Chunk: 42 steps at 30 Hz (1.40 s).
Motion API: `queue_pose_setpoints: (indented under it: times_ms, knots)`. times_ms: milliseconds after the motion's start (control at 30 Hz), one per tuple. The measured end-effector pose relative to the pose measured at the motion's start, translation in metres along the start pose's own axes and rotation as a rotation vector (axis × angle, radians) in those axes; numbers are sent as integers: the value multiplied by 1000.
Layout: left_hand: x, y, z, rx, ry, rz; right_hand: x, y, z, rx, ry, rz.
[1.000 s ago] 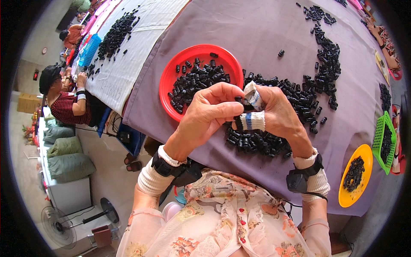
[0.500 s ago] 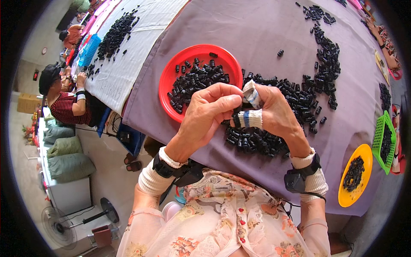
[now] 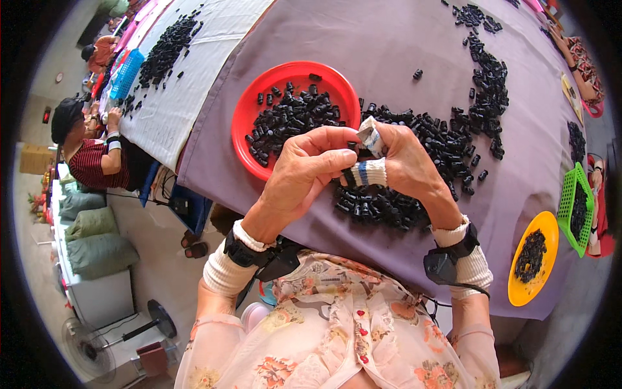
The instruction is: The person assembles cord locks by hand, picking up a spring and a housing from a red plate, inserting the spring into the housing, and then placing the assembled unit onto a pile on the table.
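Red plate [image 3: 241, 123] on my left, then my left hand [image 3: 299, 170], thumb and finger pinched on a dark part [image 3: 352, 146]. It's right at the meeting point of both hands, mostly hidden, so no clue on its long axis. Right hand [image 3: 414, 162] is curled in close, can't tell its grip.

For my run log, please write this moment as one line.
left hand: pinching black piece; right hand: wrapped fingers close by; red plate: black pieces inside

Forearms [image 3: 219, 298] angle inward; left hand [image 3: 295, 172] pinches, thumb [image 3: 334, 161] extended, just beside right hand [image 3: 408, 161].
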State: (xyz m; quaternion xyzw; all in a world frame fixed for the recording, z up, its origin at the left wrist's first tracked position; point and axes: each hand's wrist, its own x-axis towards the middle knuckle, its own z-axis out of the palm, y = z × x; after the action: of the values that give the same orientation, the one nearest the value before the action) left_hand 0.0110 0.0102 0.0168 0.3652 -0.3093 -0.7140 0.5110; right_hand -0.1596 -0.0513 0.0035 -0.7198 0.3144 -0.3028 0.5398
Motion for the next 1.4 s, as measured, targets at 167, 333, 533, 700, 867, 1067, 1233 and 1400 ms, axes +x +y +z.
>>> queue_pose_setpoints:
  times_ms: [167,333,533,700,867,1067,1233,1400]
  knots:
    - [1,-3,-6,-59,-1,-27,1,3,0,-11,-6,-9]
    - [3,-3,-7,-115,-17,-54,0,0,0,1,9,-6]
    - [4,-1,-5,-114,-44,-39,0,3,-1,12,-3,42]
    - [5,-4,-6,-135,-6,-54,0,1,0,-20,15,1]
    - [8,0,-8,-36,50,-27,-4,-3,-5,48,9,63]
    - [12,17,-50,135,136,74,-11,-3,-28,86,150,80]
    - [20,8,-64,1106,333,408,-23,0,-48,94,188,171]
    - [35,-40,-12,1303,78,450,-27,4,-53,171,272,199]
